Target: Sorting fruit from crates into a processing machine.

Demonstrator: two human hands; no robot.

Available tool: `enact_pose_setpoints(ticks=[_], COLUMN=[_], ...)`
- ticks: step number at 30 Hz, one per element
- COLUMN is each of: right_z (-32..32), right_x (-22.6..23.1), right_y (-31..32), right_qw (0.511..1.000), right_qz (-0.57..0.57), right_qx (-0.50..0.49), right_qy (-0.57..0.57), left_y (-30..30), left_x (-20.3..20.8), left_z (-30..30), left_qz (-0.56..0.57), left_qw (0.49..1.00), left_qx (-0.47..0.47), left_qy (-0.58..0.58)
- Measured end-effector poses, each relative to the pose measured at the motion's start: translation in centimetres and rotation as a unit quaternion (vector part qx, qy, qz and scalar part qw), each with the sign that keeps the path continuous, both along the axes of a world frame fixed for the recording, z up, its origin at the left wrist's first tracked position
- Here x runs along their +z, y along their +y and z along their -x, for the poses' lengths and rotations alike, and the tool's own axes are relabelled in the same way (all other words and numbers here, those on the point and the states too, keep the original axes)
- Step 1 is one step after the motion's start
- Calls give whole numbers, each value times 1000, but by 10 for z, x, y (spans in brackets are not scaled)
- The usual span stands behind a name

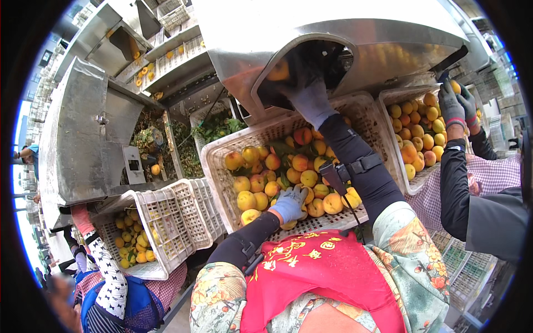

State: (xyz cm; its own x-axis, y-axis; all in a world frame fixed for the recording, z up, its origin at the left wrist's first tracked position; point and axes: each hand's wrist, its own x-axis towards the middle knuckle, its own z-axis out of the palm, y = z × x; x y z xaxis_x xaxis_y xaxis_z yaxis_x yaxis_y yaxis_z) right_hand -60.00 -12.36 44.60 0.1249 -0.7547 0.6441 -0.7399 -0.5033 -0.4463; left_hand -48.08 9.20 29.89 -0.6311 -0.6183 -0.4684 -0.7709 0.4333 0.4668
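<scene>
In front of me a white plastic crate [219,161] holds many yellow-orange peaches [300,162], with some green leaves among them. My left hand [289,205], in a light blue glove, is down on the fruit near the crate's front side, its fingers curled over a peach that is mostly hidden. My right arm stretches over the crate, and my gloved right hand [312,97] reaches into the rounded opening of a metal machine [411,58]. Motion smears its fingers. A blurred orange peach [279,71] shows beside them inside the opening.
At right, a co-worker's gloved hands [452,102] are over another peach crate [402,166]. Another person's patterned sleeve [111,275] is at lower left, beside a peach crate [158,236]. A metal housing [75,139] and a chute with leaves [186,139] stand at left.
</scene>
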Motion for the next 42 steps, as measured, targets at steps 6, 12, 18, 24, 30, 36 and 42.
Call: enact_pose_setpoints(ticks=[6, 12, 18, 24, 30, 36, 42], right_z=[36, 16, 25, 36, 35, 25, 8], right_x=[-13, -157, -151, -48, -22, -18, -7], right_y=[67, 118, 117, 126, 152, 137, 105], right_qw=[989, 811, 650, 743, 957, 970, 997], right_qz=[-73, -436, -668, -644, -259, -198, -75], right_qx=[101, 90, 138, 122, 134, 140, 14], right_qy=[74, 380, -336, -136, -17, -29, -2], left_y=[-10, -44, -46, -56, -57, -86, -85], left_x=[-23, -14, 18, 70, 121, 131, 83], left_z=[-32, -49, -49, -47, -55, -77, -68], left_qz=[-55, -363, -293, -334, -103, 182, -71], left_qw=[966, 648, 644, 617, 779, 895, 767], left_qx=[207, 578, 485, 400, 287, 146, 325], left_qy=[143, 337, 515, 590, 548, 381, 548])
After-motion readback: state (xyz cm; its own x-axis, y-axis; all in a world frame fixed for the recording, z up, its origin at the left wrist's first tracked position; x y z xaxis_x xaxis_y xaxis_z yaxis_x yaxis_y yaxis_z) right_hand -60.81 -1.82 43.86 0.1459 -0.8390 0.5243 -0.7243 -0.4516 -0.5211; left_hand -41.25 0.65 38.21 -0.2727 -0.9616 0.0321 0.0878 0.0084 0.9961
